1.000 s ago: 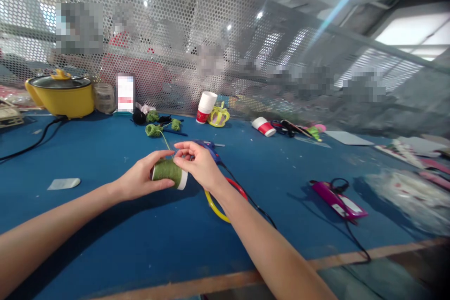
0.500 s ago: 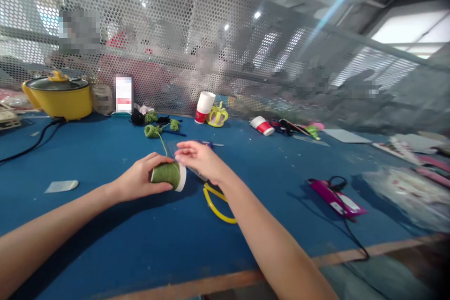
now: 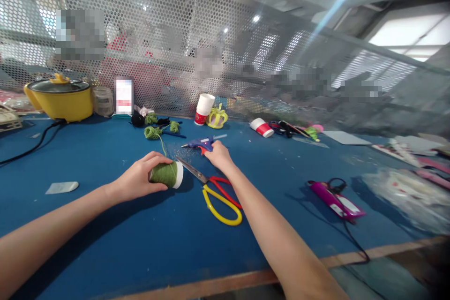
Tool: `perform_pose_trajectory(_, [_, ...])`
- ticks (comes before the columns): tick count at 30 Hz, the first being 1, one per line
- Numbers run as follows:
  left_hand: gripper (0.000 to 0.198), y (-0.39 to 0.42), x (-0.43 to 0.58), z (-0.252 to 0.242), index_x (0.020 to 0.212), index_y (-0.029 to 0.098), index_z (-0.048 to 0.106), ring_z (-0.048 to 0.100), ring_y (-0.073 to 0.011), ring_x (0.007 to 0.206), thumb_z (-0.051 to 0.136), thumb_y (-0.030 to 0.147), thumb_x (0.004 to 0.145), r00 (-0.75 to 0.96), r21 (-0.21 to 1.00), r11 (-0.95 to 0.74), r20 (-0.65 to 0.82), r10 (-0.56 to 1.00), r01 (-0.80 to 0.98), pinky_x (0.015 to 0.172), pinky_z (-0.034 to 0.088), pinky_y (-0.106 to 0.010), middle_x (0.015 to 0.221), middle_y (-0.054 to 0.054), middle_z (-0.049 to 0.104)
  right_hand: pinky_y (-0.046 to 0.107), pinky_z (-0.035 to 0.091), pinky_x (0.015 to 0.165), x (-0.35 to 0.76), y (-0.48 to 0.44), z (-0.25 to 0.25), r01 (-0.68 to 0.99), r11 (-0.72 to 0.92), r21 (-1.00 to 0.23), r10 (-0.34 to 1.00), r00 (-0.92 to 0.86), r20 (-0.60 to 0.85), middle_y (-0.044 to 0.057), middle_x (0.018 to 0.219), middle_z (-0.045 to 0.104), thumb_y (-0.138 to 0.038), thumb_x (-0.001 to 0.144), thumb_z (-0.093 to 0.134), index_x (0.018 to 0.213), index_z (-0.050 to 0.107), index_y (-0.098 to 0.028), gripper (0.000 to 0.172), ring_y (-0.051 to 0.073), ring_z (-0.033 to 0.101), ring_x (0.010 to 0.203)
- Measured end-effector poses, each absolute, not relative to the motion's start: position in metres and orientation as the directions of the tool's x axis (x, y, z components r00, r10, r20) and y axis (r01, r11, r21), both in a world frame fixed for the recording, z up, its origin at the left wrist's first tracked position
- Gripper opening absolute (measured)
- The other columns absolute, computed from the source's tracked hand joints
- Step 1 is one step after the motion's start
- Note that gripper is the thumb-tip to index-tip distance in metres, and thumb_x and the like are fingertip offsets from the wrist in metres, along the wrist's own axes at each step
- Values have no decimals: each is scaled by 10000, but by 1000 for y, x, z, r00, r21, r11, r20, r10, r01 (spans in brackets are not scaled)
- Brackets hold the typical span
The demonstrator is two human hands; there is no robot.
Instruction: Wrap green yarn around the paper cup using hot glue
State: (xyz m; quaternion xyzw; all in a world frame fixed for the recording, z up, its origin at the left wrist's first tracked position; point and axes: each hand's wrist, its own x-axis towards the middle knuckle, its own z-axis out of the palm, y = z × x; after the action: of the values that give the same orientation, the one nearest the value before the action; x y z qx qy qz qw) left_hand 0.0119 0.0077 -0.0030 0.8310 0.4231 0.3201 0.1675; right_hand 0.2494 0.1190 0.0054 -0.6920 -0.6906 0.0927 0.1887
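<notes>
In my left hand point(image 3: 138, 178) is a white paper cup point(image 3: 179, 175), lying on its side and wound with green yarn point(image 3: 164, 176). A strand runs from it back to a small ball of green yarn point(image 3: 152, 132). My right hand point(image 3: 220, 156) has its fingers curled at the handle of a blue hot glue gun point(image 3: 199, 143) with a red trigger. The gun's nozzle points left, and a clear glue stick pokes out behind. Scissors point(image 3: 200, 177) with one red and one yellow handle lie between the cup and my right forearm, blades slightly apart.
Behind stand a yellow electric pot point(image 3: 65, 101), a glass jar point(image 3: 103, 101), a phone point(image 3: 123, 96), stacked paper cups point(image 3: 204, 108) and a small yellow crown-shaped piece point(image 3: 217, 117). A tipped cup point(image 3: 261, 127) and a purple power strip point(image 3: 335, 201) with a cable lie rightward.
My right hand has moved from beside the cup's rim back and right to the glue gun, uncovering the scissors. My left hand still holds the yarn-wrapped cup, shifted slightly left.
</notes>
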Motion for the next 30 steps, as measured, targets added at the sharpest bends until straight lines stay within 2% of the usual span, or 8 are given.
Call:
perform_pose_trajectory(3, [432,9,10,-4,1099,211,472,527,-228,1004,634,285,705,440,536,-595,401,804,599,855,456,-368,1087,-76,514,259,450,701,255,110,16,867,101,-487,977,6,213,121,976,636,-203,670,575,1037,497,-108,387,185,606,852])
perform_pose_trajectory(6, [421,10,8,-4,1103,210,466,518,-231,1026,625,250,716,462,491,-628,426,778,604,872,451,-378,1112,-83,498,244,456,663,261,89,33,688,281,-669,927,-16,374,78,936,636,-188,650,586,1006,507,-132,369,148,599,769])
perform_pose_trajectory(7, [412,10,8,-5,1104,209,467,511,-233,1038,617,228,721,473,465,-642,436,765,610,882,445,-384,1126,-87,489,243,456,612,261,80,37,625,300,-720,930,-24,366,70,855,640,-221,648,598,939,534,-130,312,143,590,695])
perform_pose_trajectory(9, [402,11,7,-5,1106,205,469,496,-240,1056,604,191,728,490,410,-662,453,745,627,896,435,-398,1147,-94,476,236,430,486,258,62,45,525,224,-821,974,-129,184,45,662,613,-280,667,588,803,560,-122,210,117,530,514])
perform_pose_trajectory(11, [399,12,6,-6,1107,200,470,483,-248,1066,598,175,730,492,377,-668,466,735,641,903,428,-412,1156,-102,469,224,406,432,251,47,49,473,161,-866,973,-225,58,31,583,585,-297,691,565,733,560,-122,179,91,480,434])
perform_pose_trajectory(17, [387,16,2,-10,1111,192,454,473,-249,1070,590,210,750,460,424,-650,471,753,631,896,435,-415,1142,-110,450,199,383,398,237,26,56,538,175,-825,956,-293,12,-32,437,499,-269,701,559,672,548,-138,135,73,441,370])
perform_pose_trajectory(23, [394,17,1,-11,1119,215,446,463,-255,1085,592,229,754,460,453,-654,471,753,605,910,422,-428,1148,-103,441,202,387,400,234,20,59,657,227,-719,955,-296,31,-35,413,490,-297,723,538,605,534,-159,182,80,455,347])
perform_pose_trajectory(30, [394,17,1,-10,1118,219,460,466,-256,1087,594,224,747,459,460,-651,466,756,604,915,418,-429,1144,-100,456,212,394,403,233,20,55,675,233,-700,957,-288,40,-28,410,501,-317,724,542,596,527,-171,195,93,465,347])
